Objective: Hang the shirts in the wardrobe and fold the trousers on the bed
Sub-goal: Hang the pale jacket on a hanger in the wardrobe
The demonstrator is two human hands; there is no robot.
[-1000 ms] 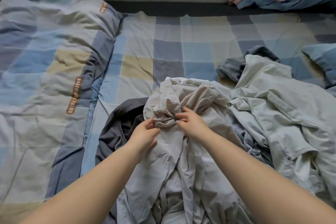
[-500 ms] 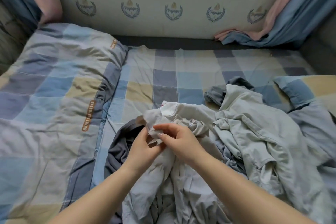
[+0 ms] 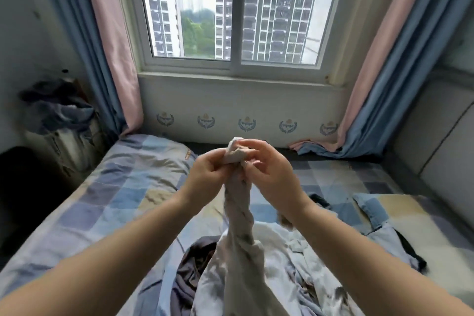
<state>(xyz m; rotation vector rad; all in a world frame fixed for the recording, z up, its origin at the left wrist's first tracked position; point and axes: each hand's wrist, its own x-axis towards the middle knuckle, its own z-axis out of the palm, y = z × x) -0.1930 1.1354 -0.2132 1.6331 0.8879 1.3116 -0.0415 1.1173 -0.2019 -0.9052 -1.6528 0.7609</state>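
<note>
Both hands are raised at the centre of the view with a beige garment bunched between them. The left hand is curled round the gathered top of the cloth from the 9 o'clock side; the right hand pinches the same bunch from 3 o'clock, its fingertips on the crumpled edge that sticks up at 12. Below the grip the cloth hangs as a twisted rope toward 6 o'clock, its lower end near the pile of pale and dark clothes on the bed.

Whether it is a shirt or trousers cannot be told while it is wound up like this. It looks thin, light and very limp: it carries no shape of its own, it will sag wherever it is unsupported, and the twist will hold until it is shaken out. It should not be slippery or fragile, so a firm pinch is safe. My judgement is that the best hold is on a sewn edge, waistband or shoulder seams, one hand at each end and spread apart, so that the weight of the cloth unwinds it. Holding it by the middle of the bunch would only keep it knotted

The window stands at 12 o'clock
</note>
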